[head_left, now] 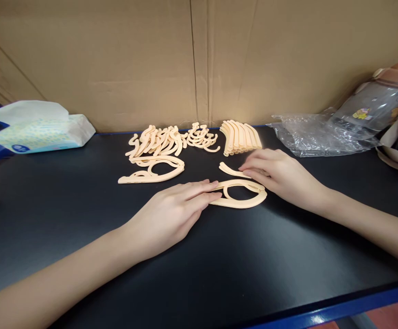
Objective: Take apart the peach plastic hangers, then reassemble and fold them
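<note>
Far to my left lies a tissue pack (37, 128). Beyond my left fingers sit a heap of hooks (161, 140) and a joined hanger (151, 174). My left hand (171, 214) lies flat and open, fingertips (212, 196) pressing the left end of the loop (241, 204). My right hand (277, 176) rests loosely curled on the loop's far right side, touching a curved strip (229, 170); I cannot tell whether it pinches anything. Beyond my right fingers stands a stack of strips (240, 137), with a plastic bag (308, 135) to its right.

Both hands rest on a cream plastic piece (240, 194) on the black counter (82, 214): left hand (171, 214) at its left end, right hand (281, 176) seemingly pinching its top.
</note>
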`<state>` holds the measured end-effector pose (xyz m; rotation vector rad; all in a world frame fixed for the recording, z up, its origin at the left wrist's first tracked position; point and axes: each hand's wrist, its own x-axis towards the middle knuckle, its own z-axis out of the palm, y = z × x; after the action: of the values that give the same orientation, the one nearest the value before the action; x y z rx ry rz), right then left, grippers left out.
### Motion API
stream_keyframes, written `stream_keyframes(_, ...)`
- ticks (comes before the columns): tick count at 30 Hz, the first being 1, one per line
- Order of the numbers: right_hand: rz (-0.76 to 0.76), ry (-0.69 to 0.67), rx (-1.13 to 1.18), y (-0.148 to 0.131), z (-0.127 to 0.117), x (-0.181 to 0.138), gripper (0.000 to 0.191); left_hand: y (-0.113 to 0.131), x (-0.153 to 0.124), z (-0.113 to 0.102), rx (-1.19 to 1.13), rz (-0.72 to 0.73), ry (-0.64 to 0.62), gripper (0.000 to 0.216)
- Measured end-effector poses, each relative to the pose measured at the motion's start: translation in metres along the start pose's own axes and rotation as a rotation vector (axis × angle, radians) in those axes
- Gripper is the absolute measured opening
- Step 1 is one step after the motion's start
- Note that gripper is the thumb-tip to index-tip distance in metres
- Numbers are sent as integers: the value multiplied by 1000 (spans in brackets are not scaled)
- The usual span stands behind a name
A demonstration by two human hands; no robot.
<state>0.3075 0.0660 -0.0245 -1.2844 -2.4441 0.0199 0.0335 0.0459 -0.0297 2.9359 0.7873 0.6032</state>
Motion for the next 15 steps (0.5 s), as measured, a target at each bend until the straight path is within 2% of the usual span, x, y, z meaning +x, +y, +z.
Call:
stream_keyframes(6, 34, 21, 52, 2, -1, 0, 20, 2, 1, -3, 20, 12, -42, 33)
stream_keyframes(15, -2, 23, 74, 10, 2, 2, 19, 0, 1, -3, 23, 25, -126, 42)
